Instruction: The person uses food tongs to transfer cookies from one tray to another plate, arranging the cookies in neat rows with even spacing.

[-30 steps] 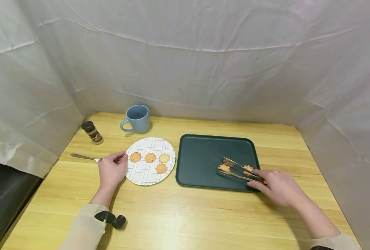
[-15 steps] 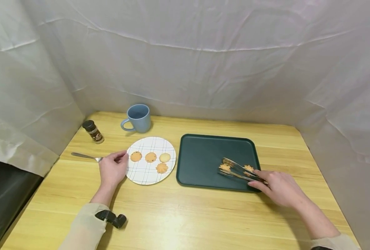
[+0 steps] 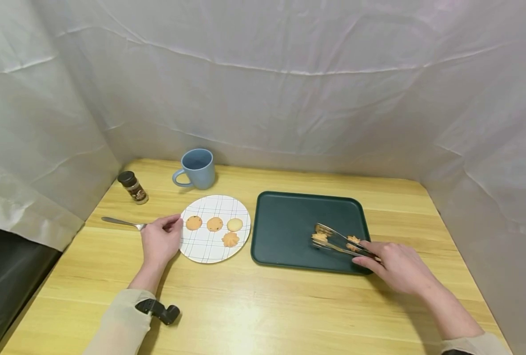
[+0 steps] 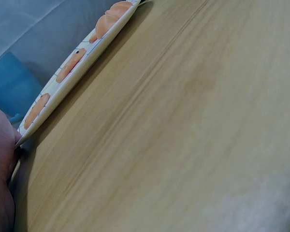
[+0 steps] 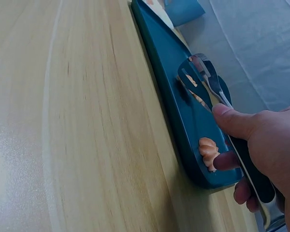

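My left hand (image 3: 161, 240) pinches the left rim of a round white plate (image 3: 206, 251) with a checked line pattern. Three round cookies (image 3: 214, 224) and one flower-shaped cookie (image 3: 230, 240) lie on it. In my right hand (image 3: 394, 266) are metal tongs (image 5: 237, 140), gripped with the thumb on one arm and fingers on the other. Their slotted ends stand on either side of a flower-shaped cookie (image 3: 319, 237) on the dark green tray (image 3: 285, 222). Another cookie (image 5: 209, 153) lies on the tray beneath the tongs, close to my fingers.
Behind the plate stands a blue mug (image 3: 199, 170). A small black-capped spice jar (image 3: 132, 187) is at the back left. A metal cutlery handle (image 3: 117, 221) pokes out left of my left hand. Pale cloth (image 3: 281, 113) walls the table's back and sides.
The ends of the tongs have drawn slightly closer together around the cookie. My left hand and the plate stay where they were.
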A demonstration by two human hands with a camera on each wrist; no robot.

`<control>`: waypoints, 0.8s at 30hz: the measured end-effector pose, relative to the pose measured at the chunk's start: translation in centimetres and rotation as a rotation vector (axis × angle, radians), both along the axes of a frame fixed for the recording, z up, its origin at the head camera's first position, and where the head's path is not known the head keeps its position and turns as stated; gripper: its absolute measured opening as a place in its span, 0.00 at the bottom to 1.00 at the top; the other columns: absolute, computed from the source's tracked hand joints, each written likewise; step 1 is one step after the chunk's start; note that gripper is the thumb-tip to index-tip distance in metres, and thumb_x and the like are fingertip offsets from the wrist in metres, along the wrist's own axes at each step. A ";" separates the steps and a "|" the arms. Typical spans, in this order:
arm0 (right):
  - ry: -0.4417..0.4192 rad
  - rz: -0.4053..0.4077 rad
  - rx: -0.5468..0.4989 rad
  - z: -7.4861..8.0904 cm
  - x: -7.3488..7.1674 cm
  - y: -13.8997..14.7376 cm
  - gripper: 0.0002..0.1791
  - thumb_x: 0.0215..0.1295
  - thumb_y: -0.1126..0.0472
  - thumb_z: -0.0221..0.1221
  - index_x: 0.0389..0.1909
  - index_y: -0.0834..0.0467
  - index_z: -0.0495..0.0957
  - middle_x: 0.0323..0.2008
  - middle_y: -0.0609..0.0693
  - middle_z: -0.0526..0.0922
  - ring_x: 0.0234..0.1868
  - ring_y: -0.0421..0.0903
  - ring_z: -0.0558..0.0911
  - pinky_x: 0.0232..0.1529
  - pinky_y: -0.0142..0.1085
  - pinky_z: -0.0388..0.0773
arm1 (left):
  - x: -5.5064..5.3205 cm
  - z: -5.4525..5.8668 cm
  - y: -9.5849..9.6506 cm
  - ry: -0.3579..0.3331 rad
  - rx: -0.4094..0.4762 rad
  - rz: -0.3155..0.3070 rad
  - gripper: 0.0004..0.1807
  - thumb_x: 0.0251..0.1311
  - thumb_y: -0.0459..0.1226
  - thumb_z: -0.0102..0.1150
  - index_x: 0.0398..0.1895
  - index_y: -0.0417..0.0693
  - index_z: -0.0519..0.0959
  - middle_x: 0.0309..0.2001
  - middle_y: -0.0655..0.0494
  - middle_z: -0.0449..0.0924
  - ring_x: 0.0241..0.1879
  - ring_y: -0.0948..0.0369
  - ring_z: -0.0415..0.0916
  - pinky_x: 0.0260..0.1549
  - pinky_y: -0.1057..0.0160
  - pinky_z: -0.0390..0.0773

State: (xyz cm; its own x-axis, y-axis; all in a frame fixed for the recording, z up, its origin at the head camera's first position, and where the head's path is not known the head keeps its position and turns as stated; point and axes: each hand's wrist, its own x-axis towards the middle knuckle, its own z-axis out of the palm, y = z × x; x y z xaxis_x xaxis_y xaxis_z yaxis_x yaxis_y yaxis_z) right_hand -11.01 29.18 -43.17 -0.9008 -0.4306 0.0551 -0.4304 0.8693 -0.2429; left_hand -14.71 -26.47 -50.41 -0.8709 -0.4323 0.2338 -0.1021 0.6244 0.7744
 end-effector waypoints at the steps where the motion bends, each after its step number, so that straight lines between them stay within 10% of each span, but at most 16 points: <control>1: -0.002 -0.002 0.000 0.0 0.0 0.0 0.34 0.72 0.35 0.63 0.62 0.59 0.85 0.45 0.53 0.90 0.30 0.38 0.78 0.29 0.43 0.76 | 0.0 -0.1 0.0 0.000 -0.002 0.001 0.13 0.71 0.37 0.65 0.50 0.39 0.90 0.38 0.46 0.90 0.37 0.53 0.86 0.33 0.74 0.75; 9: -0.027 -0.008 0.010 -0.2 -0.1 0.0 0.33 0.72 0.35 0.63 0.61 0.57 0.85 0.29 0.40 0.82 0.25 0.37 0.70 0.26 0.39 0.69 | -0.1 -0.2 -0.1 0.000 -0.009 0.002 0.13 0.71 0.38 0.65 0.50 0.39 0.90 0.38 0.46 0.90 0.38 0.53 0.86 0.34 0.71 0.77; 24: -0.055 -0.018 -0.001 -0.4 -0.3 0.3 0.35 0.72 0.35 0.63 0.63 0.61 0.84 0.44 0.54 0.90 0.30 0.39 0.75 0.32 0.44 0.75 | -0.3 -0.6 -0.2 -0.005 -0.003 0.005 0.13 0.71 0.38 0.65 0.50 0.40 0.90 0.38 0.46 0.90 0.38 0.54 0.86 0.33 0.75 0.75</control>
